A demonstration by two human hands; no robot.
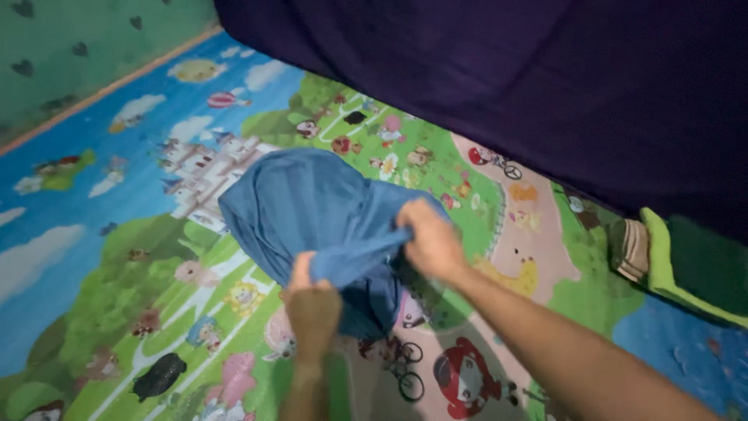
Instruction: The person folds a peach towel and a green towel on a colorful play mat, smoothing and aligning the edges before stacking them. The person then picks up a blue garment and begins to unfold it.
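Head view: both hands, left [312, 306] and right [431, 240], pinch the soft blue cloth garment [304, 206] (light, limp) by its edge, frame centre.

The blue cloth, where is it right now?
In the head view the blue cloth is mid-frame, gripped by the left hand and right hand above the cartoon play mat, below the dark purple fabric.
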